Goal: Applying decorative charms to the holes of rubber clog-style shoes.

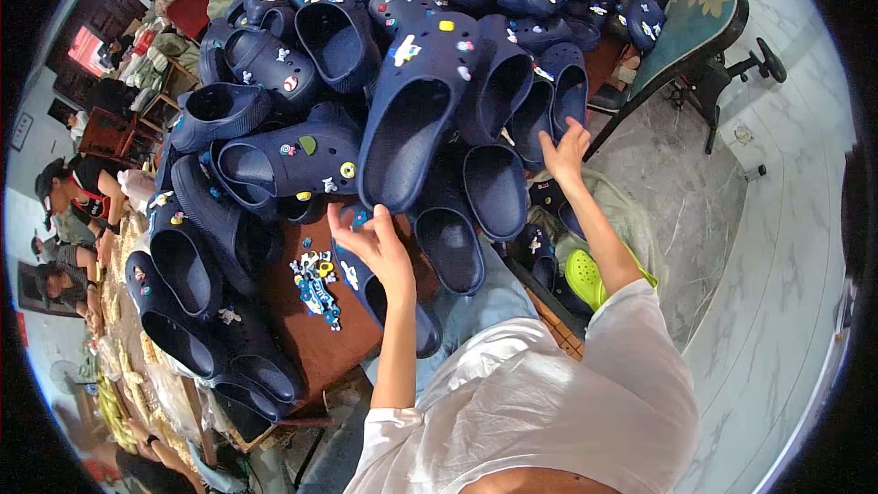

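Note:
My left hand (pixel 373 247) is low in front of the pile, fingers apart. Its thumb tip is at the heel of a large navy clog (pixel 412 128) trimmed with small colourful charms. Under that hand another navy clog (pixel 368 288) lies partly covered. Beside it on the brown tabletop (pixel 311 357) is a heap of loose charms (pixel 315 288) in blue, white, yellow and black. To the right, my right hand (pixel 565 151) has its thumb and fingers around the heel of a narrow navy clog (pixel 570 87) at the pile's edge; its fingertips are partly hidden.
More navy clogs (pixel 338 41) are stacked high across the table. Lime-green clogs (pixel 585 279) and a clear plastic bag (pixel 631 220) sit low at my right. Beyond them stands a wheeled chair (pixel 695 27). Several people (pixel 91 192) are along the left side.

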`<action>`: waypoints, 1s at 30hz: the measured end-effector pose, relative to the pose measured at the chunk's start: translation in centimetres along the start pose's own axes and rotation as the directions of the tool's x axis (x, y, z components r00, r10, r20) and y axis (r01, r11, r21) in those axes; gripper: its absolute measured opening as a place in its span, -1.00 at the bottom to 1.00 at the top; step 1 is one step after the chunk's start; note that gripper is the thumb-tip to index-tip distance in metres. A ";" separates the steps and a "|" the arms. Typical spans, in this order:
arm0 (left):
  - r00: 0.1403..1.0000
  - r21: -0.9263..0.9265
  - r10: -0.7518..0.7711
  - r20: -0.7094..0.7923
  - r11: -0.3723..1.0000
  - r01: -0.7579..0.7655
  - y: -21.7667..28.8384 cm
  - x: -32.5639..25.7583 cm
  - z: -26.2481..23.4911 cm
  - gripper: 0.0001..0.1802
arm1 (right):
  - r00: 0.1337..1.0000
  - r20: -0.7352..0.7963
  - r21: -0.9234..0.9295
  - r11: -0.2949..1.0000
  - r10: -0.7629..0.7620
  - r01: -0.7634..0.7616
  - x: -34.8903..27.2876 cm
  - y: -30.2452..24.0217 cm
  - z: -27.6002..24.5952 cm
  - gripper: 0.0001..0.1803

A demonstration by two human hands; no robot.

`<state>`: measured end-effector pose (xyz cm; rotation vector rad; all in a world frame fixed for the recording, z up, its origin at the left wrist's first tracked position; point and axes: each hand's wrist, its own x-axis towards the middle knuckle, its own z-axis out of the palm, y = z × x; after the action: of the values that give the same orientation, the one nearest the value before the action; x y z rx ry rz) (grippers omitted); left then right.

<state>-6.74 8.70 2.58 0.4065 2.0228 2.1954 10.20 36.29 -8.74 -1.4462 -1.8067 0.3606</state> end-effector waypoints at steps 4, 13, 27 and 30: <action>0.728 0.388 0.664 0.169 0.634 -0.669 1.6 -1.3 0.9 -0.22 | 0.995 0.085 -0.042 0.998 -0.053 0.057 0.1 -0.4 -0.6 -0.25; 0.335 0.146 0.675 0.657 0.323 -0.935 0.5 -1.1 9.9 -0.62 | 0.941 0.267 -0.324 0.900 -0.209 0.292 2.4 0.4 0.1 -0.38; 0.727 0.498 0.078 0.683 0.678 -0.540 -2.2 2.2 15.6 -0.75 | 0.929 0.293 -0.234 0.925 -0.228 0.301 5.7 2.3 3.1 -0.47; 0.300 0.376 0.376 0.877 -0.146 -0.915 -1.4 2.2 14.3 -0.80 | 0.939 0.267 -0.232 0.932 -0.215 0.279 5.6 1.4 1.7 -0.64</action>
<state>-4.93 23.13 2.33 2.4836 2.6639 0.3030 9.69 42.32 -8.57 -1.3719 -2.2781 0.1693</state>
